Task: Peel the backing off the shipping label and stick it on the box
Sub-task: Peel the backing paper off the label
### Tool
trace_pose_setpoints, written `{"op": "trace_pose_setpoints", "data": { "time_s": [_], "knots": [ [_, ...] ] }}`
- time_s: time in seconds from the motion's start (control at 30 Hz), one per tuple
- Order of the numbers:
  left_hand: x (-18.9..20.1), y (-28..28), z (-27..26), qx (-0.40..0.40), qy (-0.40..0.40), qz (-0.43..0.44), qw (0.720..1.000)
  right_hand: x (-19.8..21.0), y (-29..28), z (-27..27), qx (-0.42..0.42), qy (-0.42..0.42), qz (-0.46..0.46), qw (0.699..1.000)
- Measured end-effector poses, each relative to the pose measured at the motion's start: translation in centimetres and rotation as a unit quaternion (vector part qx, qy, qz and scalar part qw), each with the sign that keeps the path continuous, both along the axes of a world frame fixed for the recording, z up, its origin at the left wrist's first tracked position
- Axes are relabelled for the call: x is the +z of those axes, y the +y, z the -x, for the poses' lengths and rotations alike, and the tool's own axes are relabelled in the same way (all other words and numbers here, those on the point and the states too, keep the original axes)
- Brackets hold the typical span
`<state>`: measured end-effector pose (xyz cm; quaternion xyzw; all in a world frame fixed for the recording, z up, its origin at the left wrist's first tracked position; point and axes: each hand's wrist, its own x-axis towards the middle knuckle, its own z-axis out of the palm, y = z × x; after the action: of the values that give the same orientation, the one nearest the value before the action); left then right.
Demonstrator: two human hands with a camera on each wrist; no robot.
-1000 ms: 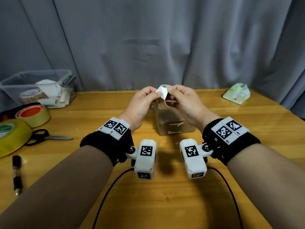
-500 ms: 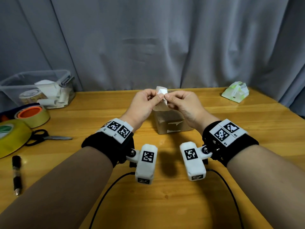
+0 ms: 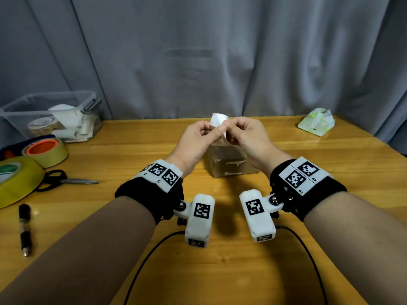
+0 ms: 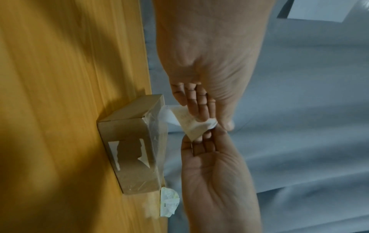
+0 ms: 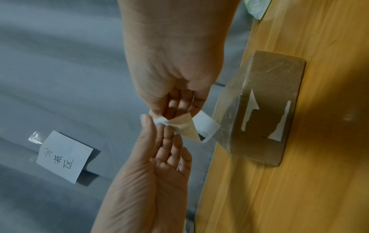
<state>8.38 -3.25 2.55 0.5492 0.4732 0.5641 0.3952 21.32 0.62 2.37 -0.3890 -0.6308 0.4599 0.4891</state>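
Two hands, the left hand (image 3: 196, 139) and right hand (image 3: 246, 137), are closed in a pinching grip on the shipping label (image 3: 218, 119), held above the cardboard box (image 3: 231, 166). Thin, limp and sticky paper is judged best taken by its corners. A wooden surface (image 3: 220, 271) is backed by a grey curtain (image 3: 198, 51).

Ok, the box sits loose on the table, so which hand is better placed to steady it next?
Probably the right hand: both hands pinch the label, but the box sits more beneath it; the left hand is mostly past its left edge.
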Motion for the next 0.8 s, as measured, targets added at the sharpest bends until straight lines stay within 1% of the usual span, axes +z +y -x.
{"op": "trace_pose_setpoints", "data": {
  "time_s": [0.1,0.23,0.37,0.47,0.67,0.8],
  "knots": [
    [-0.15,0.17,-0.07,0.01,0.019,-0.005,1.0,-0.03,-0.09,-0.04,0.006,0.012,-0.003,1.0],
    [-0.25,0.22,0.22,0.0,0.031,0.009,0.999,-0.1,-0.15,-0.18,0.02,0.023,0.009,1.0],
    [-0.29,0.36,0.18,0.007,0.007,-0.002,1.0,-0.25,-0.38,-0.21,0.038,0.043,0.002,0.998],
    [-0.17,0.28,0.1,0.016,-0.014,-0.017,1.0,-0.51,-0.6,-0.13,0.051,0.032,-0.022,0.998],
    [-0.29,0.39,0.39,0.022,0.012,-0.018,1.0,-0.79,-0.57,-0.02,0.015,0.036,-0.029,0.999],
    [0.18,0.24,0.54,0.014,0.029,-0.009,0.999,-0.71,-0.43,-0.16,0.017,0.008,-0.023,1.0]
  ]
}}
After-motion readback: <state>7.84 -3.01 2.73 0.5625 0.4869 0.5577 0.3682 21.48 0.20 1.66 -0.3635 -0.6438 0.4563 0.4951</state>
